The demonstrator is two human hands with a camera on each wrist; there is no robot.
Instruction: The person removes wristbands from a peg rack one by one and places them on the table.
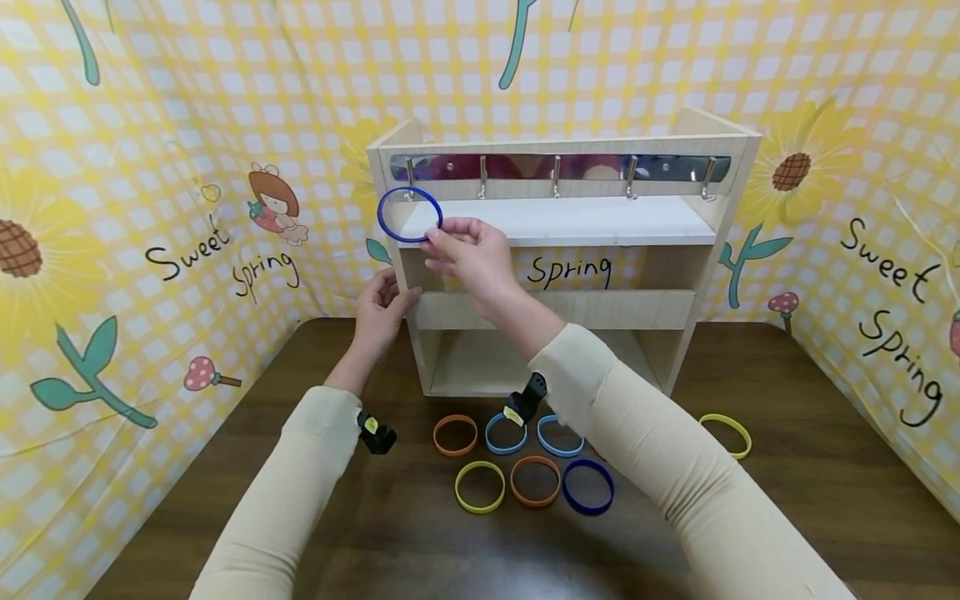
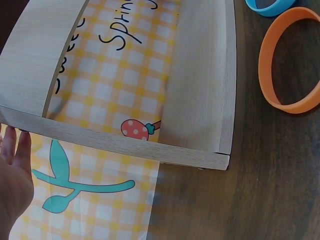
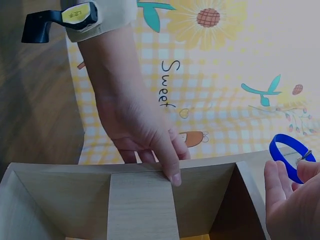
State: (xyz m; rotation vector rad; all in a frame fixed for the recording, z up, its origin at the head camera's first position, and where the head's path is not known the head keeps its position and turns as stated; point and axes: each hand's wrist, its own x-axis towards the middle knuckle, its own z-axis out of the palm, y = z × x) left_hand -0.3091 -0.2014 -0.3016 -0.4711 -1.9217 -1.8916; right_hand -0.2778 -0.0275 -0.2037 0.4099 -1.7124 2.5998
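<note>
My right hand [image 1: 476, 254] pinches the lower right edge of a dark blue silicone wristband [image 1: 379, 215], held up at the leftmost hook [image 1: 410, 171] of a metal rail. In the right wrist view the hook's tip shows inside the band [image 3: 275, 154]; whether it bears on the hook I cannot tell. My left hand [image 1: 382, 310] holds the left side panel of the wooden shelf [image 1: 555, 310], thumb over the front edge and fingers on the outer side. From the left wrist, only part of that hand [image 2: 15, 175] shows beside the panel.
On the brown table [image 1: 360, 533] in front of the shelf lie several wristbands, among them an orange one [image 1: 437, 446], a yellow one [image 1: 459, 497] and a dark blue one [image 1: 588, 508]. Another yellow band [image 1: 745, 433] lies to the right, past my right sleeve. Checked cloth hangs around the table.
</note>
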